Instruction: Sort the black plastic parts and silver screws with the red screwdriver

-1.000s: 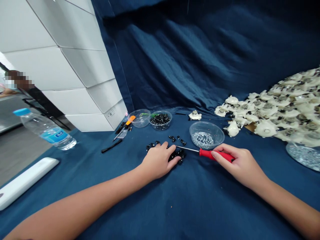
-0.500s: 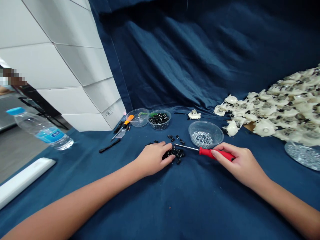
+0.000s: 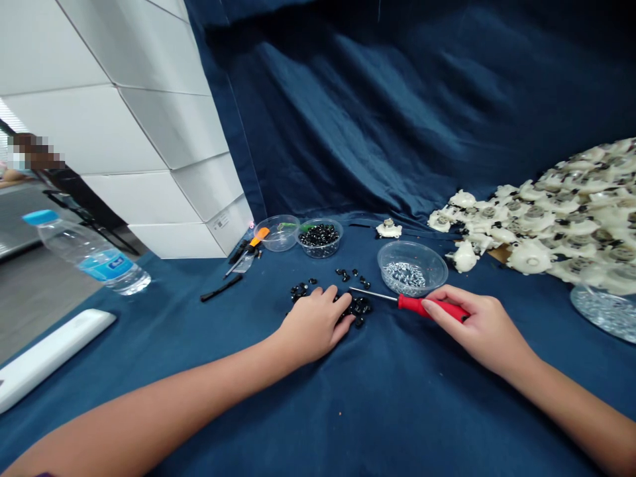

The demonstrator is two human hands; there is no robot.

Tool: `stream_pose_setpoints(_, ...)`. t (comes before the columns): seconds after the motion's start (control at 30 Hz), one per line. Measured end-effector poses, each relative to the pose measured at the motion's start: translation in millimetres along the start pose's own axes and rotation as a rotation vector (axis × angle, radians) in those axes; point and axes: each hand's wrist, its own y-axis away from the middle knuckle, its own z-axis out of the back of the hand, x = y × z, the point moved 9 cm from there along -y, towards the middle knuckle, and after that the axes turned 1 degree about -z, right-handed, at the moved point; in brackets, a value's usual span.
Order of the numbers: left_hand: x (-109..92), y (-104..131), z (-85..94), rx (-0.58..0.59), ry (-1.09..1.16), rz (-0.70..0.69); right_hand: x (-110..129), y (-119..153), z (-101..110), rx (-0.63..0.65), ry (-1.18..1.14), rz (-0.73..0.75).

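Note:
My left hand lies palm down on the blue cloth, its fingertips on a loose heap of small black parts. Whether it pinches one I cannot tell. My right hand holds a red-handled screwdriver that lies almost flat, its metal tip pointing left toward the black parts. A clear bowl of small silver screws stands just behind the screwdriver.
At the right lies a big pile of cream plastic parts, with a clear dish of screws in front. Farther back stand a bowl of black parts, an empty bowl and small tools. At left: water bottle, white bar, white boxes.
My left hand shifted slightly over the black parts, drawing back and then forward again. The right hand and screwdriver stayed nearly still.

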Motion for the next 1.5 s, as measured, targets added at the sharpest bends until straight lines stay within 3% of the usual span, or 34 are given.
stream_pose_setpoints(0.17, -2.0, 2.2, 1.8, 0.028, 0.041, -0.044, 2.2, 0.5, 0.4, 0.004, -0.007, 0.007)
stream_pose_setpoints(0.43, -39.9, 17.7, 5.4, 0.023, 0.057, -0.201, 0.1, 0.4, 1.9, 0.005, -0.003, -0.014)
stream_pose_setpoints(0.63, -18.2, 7.0, 10.3, 0.004, 0.338, -0.144, 1.2, 0.6, 2.9, 0.001, -0.003, 0.014)
stream_pose_setpoints(0.8, -11.5, 1.0, 11.6, 0.007, 0.418, -0.145, -1.9, -0.4, 2.6, 0.005, 0.009, 0.022)
stream_pose_setpoints(0.93, -5.6, -5.2, 19.2, 0.151, 0.695, -0.182, -4.5, -1.6, 0.9, 0.031, 0.023, 0.034)
stream_pose_setpoints(0.97, -1.1, -8.4, 24.0, 0.200, 0.775, -0.184, -5.1, -1.9, 0.8, 0.034, 0.025, 0.033)
stream_pose_setpoints(1.03, 18.4, -20.5, 44.3, 0.177, 0.883, -0.150, -5.2, -2.4, 0.9, 0.036, 0.024, 0.031)
stream_pose_setpoints(1.17, 78.9, -59.0, 94.6, -0.089, 0.957, -0.026, -1.5, -2.6, -0.8, 0.050, 0.023, 0.039)
stream_pose_setpoints(1.27, 119.4, -92.2, 113.5, -0.297, 0.954, 0.049, 1.6, -1.8, -1.9, 0.052, 0.016, 0.036)
stream_pose_setpoints(1.37, 149.6, -123.2, 101.8, -0.457, 1.119, 0.152, 3.0, -1.2, -3.1, 0.060, 0.012, 0.034)
stream_pose_setpoints(1.5, 161.2, -153.2, 61.9, -0.521, 1.278, 0.199, -0.4, -2.3, -4.6, 0.076, 0.011, 0.024)
